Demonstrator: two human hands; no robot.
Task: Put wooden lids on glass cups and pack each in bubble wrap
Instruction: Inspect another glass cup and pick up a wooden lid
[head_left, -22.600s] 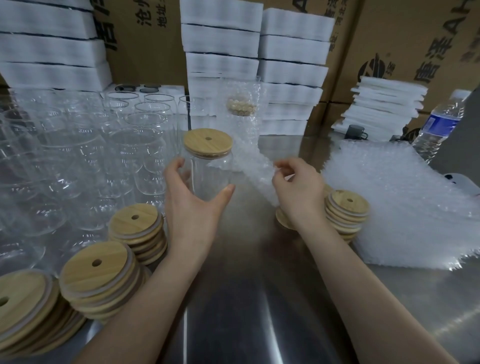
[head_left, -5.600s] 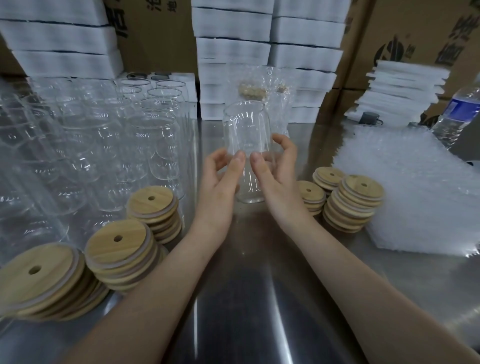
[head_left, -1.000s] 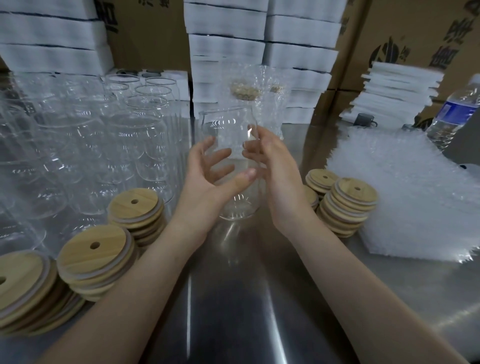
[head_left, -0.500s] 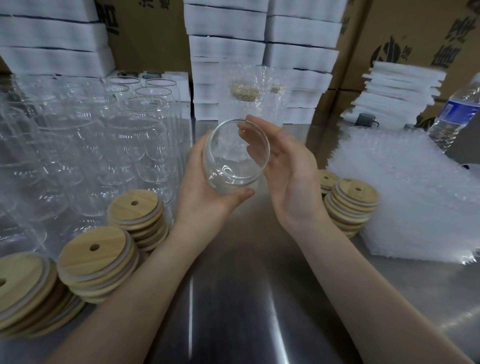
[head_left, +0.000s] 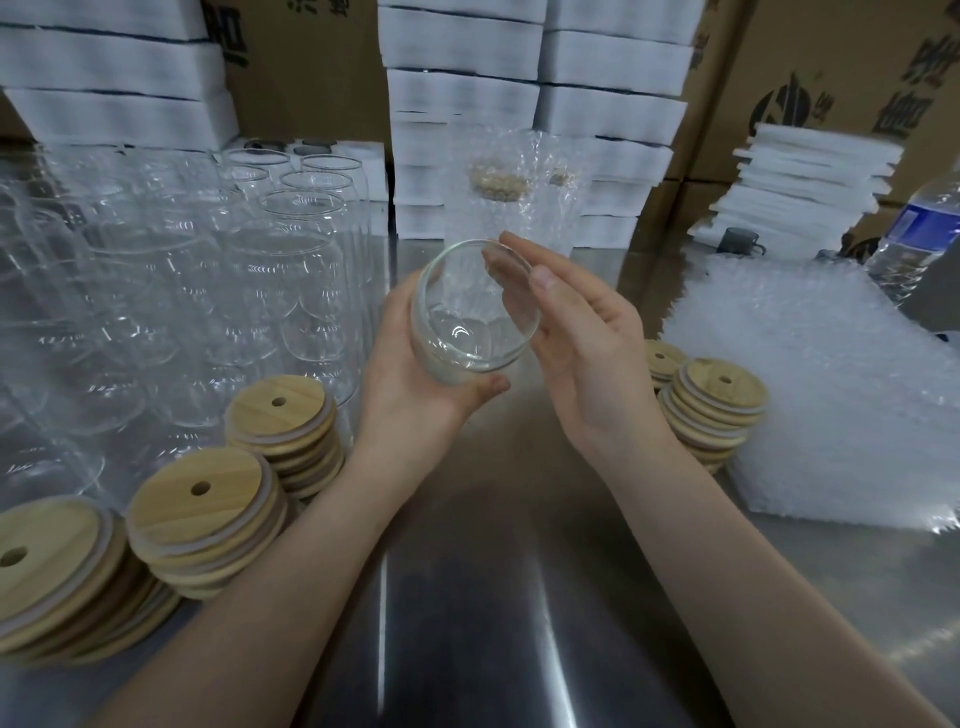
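My left hand (head_left: 415, 384) grips a clear glass cup (head_left: 470, 312) from below, tilted so its open mouth faces me. My right hand (head_left: 576, 343) is flat against the cup's right side, fingers straight and resting along the rim. The cup has no lid. Stacks of round wooden lids with a small hole stand at the left (head_left: 283, 426) (head_left: 202, 514) (head_left: 47, 571) and at the right (head_left: 714, 400). A pile of bubble wrap sheets (head_left: 831, 384) lies at the right. A wrapped, lidded cup (head_left: 511, 192) stands behind my hands.
Many empty glass cups (head_left: 208, 291) crowd the left of the steel table (head_left: 478, 597). White foam blocks (head_left: 519, 104) and cardboard boxes (head_left: 831, 62) line the back. A water bottle (head_left: 919, 239) stands at the far right, with foam sheets (head_left: 810, 187) beside it.
The cup was upright between both hands a second ago; it now lies tilted in my left hand with its mouth toward me. My right hand has flattened against its side.
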